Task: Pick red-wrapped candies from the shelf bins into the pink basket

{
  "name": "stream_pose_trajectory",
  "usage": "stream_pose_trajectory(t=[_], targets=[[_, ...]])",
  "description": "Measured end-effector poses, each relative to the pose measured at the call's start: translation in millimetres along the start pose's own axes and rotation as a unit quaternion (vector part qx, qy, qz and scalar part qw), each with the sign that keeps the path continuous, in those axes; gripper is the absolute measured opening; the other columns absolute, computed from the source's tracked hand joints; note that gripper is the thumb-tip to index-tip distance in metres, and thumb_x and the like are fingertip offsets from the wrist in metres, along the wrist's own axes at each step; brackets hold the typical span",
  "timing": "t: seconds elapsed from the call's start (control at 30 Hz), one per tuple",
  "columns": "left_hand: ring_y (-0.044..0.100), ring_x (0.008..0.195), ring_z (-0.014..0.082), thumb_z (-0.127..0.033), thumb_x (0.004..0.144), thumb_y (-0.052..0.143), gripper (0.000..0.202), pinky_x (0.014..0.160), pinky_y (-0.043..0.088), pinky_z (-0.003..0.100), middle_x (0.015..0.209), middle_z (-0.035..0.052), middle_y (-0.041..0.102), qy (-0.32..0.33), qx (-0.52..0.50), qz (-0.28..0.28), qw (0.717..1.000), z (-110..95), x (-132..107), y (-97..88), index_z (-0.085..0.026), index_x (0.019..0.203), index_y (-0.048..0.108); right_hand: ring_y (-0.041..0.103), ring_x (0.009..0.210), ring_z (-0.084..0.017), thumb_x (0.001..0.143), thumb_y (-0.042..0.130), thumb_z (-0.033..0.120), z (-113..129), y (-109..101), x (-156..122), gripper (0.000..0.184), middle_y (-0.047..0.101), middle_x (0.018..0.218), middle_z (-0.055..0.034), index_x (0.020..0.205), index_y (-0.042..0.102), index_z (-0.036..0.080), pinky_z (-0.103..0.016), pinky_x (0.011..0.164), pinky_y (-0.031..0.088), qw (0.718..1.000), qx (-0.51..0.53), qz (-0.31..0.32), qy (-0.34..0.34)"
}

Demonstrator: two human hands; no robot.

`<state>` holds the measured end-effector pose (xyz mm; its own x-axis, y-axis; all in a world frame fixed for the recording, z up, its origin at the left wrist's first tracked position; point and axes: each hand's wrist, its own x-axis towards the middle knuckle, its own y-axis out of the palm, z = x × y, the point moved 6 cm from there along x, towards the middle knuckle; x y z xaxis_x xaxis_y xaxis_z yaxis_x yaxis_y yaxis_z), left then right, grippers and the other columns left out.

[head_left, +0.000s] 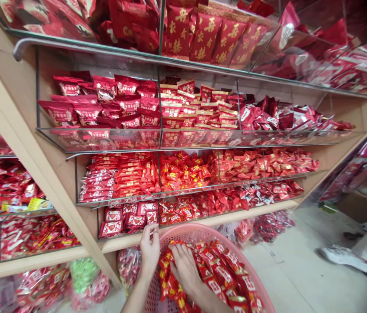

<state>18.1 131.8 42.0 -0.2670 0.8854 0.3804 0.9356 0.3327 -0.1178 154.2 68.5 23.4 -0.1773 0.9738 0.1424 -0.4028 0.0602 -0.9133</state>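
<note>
Many red packets [217, 276] lie in the pink basket [199, 231] in my head view; my right hand [185, 265] rests on them, fingers extended; my left hand [150, 247], fingers half curled, is at the basket's left rim; I cannot tell whether either grips anything

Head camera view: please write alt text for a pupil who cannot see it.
A person's right hand rests on red packets in a pink basket; the left hand is near its rim. Behind, clear-fronted shelves hold more red packets.
</note>
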Motion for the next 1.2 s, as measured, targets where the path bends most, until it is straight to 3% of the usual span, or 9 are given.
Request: stream_pose_trajectory(t=[0.1,0.2,0.43,0.5,0.57,0.67,0.8,0.97,1.2], targets=[[0.06,0.088,0.0192,-0.033,0.082,0.048,0.02,0.08,0.048,0.033,0.092,0.0067,0.063,-0.001,0.0,-0.001,1.0,-1.5,0.2,-0.5,-0.019,0.091,0.059,0.049,0.11,-0.027,0.076,0.051,0.014,-0.2,-3.7,-2.5,0.048,0.058,0.114,-0.0061,0.122,0.049,0.023,-0.043,0.096,0.036,1.0,0.004,-0.013,-0.005],[0.06,0.088,0.0193,-0.033,0.081,0.048,0.021,0.081,0.048,0.033,0.092,0.0067,0.063,-0.002,-0.004,0.002,1.0,-3.6,0.5,0.0,-0.019,0.091,0.06,0.052,0.104,-0.026,0.081,0.051,0.024,3.8,-31.9,1.0,0.038,0.06,0.11,-0.0068,0.12,0.051,0.022,-0.043,0.093,0.038,0.999,0.02,-0.047,-0.017],[0.06,0.086,0.0196,-0.032,0.08,0.049,0.02,0.082,0.048,0.035,0.089,0.0065,0.064,0.003,-0.006,-0.009,1.0,-5.0,0.9,-0.8,-0.018,0.088,0.061,0.053,0.09,-0.019,0.09,0.042,0.029,26.7,-172.9,47.3,0.025,0.062,0.095,-0.006,0.109,0.055,0.02,-0.033,0.083,0.037,0.965,0.095,-0.225,-0.097],[0.06,0.086,0.0195,-0.031,0.08,0.049,0.019,0.081,0.048,0.035,0.089,0.0064,0.064,0.0,-0.005,-0.011,1.0,-2.7,0.6,-1.5,-0.018,0.088,0.061,0.053,0.087,-0.018,0.088,0.044,0.029,27.3,-204.1,68.7,0.022,0.063,0.09,-0.0051,0.102,0.057,0.019,-0.031,0.082,0.036,0.954,0.099,-0.265,-0.102],[0.061,0.086,0.0194,-0.029,0.08,0.048,0.019,0.082,0.048,0.035,0.09,0.0064,0.064,0.002,-0.004,-0.01,1.0,-0.8,0.2,-1.7,-0.018,0.089,0.06,0.053,0.086,-0.018,0.087,0.047,0.03,24.4,-222.5,93.8,0.019,0.063,0.088,-0.0045,0.094,0.06,0.019,-0.031,0.082,0.036,0.955,0.091,-0.266,-0.09],[0.06,0.087,0.0194,-0.029,0.08,0.048,0.019,0.083,0.048,0.035,0.091,0.0067,0.064,0.01,0.001,-0.008,1.0,-0.6,0.2,-2.1,-0.018,0.089,0.06,0.054,0.077,-0.016,0.082,0.054,0.034,13.1,-229.3,132.5,0.018,0.063,0.076,-0.0025,0.078,0.061,0.018,-0.028,0.075,0.037,0.973,0.094,-0.209,-0.028],[0.06,0.086,0.0195,-0.031,0.081,0.048,0.019,0.082,0.048,0.035,0.089,0.0067,0.064,0.015,0.007,-0.01,1.0,-2.8,0.7,-2.7,-0.018,0.088,0.061,0.046,0.055,-0.011,0.075,0.058,0.044,-2.2,-215.8,165.7,0.031,0.051,0.053,0.0033,0.058,0.056,0.018,-0.023,0.056,0.032,0.982,0.155,-0.099,0.049],[0.06,0.086,0.0191,-0.029,0.081,0.048,0.018,0.081,0.048,0.034,0.089,0.0063,0.064,0.015,0.006,-0.01,1.0,-1.8,1.0,-2.1,-0.018,0.087,0.06,0.034,0.046,-0.007,0.07,0.06,0.049,-10.9,-201.8,174.3,0.039,0.036,0.043,0.0077,0.049,0.051,0.017,-0.023,0.049,0.025,0.968,0.238,-0.05,0.068],[0.06,0.087,0.0192,-0.031,0.081,0.049,0.018,0.082,0.048,0.035,0.089,0.0062,0.064,0.011,0.006,-0.007,1.0,-2.4,1.2,-1.6,-0.019,0.087,0.061,0.039,0.047,-0.007,0.064,0.068,0.038,-13.8,-198.5,175.6,0.027,0.049,0.047,0.0058,0.054,0.058,0.015,-0.021,0.05,0.03,0.944,0.316,-0.044,0.088]])
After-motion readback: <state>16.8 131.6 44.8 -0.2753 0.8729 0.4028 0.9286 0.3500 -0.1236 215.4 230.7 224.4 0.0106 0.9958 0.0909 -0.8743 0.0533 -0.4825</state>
